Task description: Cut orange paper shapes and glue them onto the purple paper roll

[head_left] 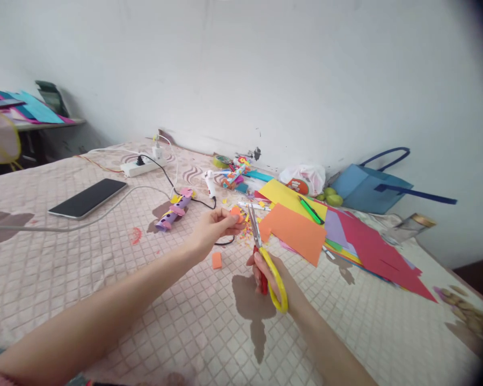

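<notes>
Left hand (214,229): orange piece (236,213) is being pinched by fingertips, seemingly for control | right hand (272,274): scissors (258,242) are being gripped, fingers curled round handles (283,301), likely for leverage

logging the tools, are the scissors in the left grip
No, the right grip holds the scissors, while the left grip pinches a small orange piece.

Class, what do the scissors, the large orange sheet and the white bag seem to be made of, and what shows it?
Scissors: grey, shiny blades suggest metal; smooth, solid-coloured red and yellow handles suggest plastic.
Orange sheet: matte, flat, evenly coloured; probably paper or card, though thin foam is possible.
White bag: thin, crinkled, slightly glossy; likely plastic film.
</notes>
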`<state>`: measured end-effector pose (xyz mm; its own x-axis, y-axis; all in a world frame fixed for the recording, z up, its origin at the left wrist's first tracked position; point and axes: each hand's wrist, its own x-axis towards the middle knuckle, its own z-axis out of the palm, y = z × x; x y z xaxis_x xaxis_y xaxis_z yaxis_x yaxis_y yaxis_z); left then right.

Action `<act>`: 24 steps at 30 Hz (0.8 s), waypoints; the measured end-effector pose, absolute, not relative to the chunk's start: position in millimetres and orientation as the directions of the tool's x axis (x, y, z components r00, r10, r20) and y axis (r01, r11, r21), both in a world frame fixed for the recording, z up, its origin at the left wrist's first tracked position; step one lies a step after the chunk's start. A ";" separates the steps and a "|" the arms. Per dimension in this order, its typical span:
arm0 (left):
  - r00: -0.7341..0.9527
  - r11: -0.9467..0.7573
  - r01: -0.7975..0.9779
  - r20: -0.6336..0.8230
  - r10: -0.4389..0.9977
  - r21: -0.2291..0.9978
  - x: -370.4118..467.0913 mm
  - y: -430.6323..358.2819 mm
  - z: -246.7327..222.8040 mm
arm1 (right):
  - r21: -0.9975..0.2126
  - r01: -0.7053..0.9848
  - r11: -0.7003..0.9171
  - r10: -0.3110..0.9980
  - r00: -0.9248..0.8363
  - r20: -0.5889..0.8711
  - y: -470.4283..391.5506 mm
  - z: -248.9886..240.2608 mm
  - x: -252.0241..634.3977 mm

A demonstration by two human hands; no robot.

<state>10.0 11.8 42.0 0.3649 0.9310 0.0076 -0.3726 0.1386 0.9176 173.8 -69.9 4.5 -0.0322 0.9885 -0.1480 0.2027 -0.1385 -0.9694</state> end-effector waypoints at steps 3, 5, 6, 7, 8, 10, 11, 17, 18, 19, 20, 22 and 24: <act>0.318 0.124 -0.413 0.015 0.948 0.902 9.7 12.2 44.1 | -0.943 0.305 -0.132 0.989 -0.023 -0.146 -71.8 4.1 173.2; 0.301 0.110 -0.425 0.026 0.953 0.898 9.9 12.8 43.9 | -0.928 0.358 -0.104 0.991 -0.040 -0.127 -72.9 4.0 173.0; 0.295 0.102 -0.429 0.033 0.955 0.897 10.0 13.2 43.5 | -0.921 0.378 -0.096 0.991 -0.047 -0.123 -73.2 4.0 173.0; 0.290 0.096 -0.433 0.038 0.956 0.896 10.0 13.7 43.1 | -0.915 0.394 -0.090 0.991 -0.052 -0.120 -73.4 4.1 173.2; 0.287 0.092 -0.436 0.042 0.957 0.895 9.9 14.2 42.7 | -0.910 0.406 -0.084 0.992 -0.056 -0.117 -73.5 4.0 173.5; 0.280 0.093 -0.437 0.037 0.959 0.895 9.7 15.1 42.5 | -0.901 0.426 -0.084 0.991 -0.056 -0.118 -73.1 3.6 174.3; 0.280 0.097 -0.435 0.032 0.960 0.895 9.5 15.5 42.6 | -0.896 0.435 -0.089 0.991 -0.052 -0.124 -72.7 3.3 174.8; 0.286 0.105 -0.420 0.021 0.958 0.902 9.0 16.8 42.5 | -0.888 0.446 -0.115 0.990 -0.019 -0.138 -70.4 0.8 178.2; 0.286 0.104 -0.417 0.022 0.958 0.903 8.9 17.2 42.2 | -0.892 0.438 -0.117 0.990 -0.018 -0.139 -70.1 0.5 178.7; 0.286 0.103 -0.413 0.022 0.958 0.905 8.7 17.6 41.8 | -0.894 0.432 -0.122 0.990 -0.017 -0.143 -69.9 0.3 179.2; 0.288 0.102 -0.408 0.022 0.957 0.907 8.5 18.2 41.4 | -0.894 0.429 -0.128 0.989 -0.014 -0.148 -69.7 0.2 179.7; 0.302 0.099 -0.394 0.027 0.953 0.914 7.6 19.5 40.6 | -0.891 0.431 -0.140 0.987 -0.011 -0.160 -69.6 0.2 180.7; 0.323 0.093 -0.382 0.039 0.945 0.919 6.4 20.9 40.1 | -0.887 0.438 -0.145 0.986 -0.011 -0.166 -69.8 0.6 181.7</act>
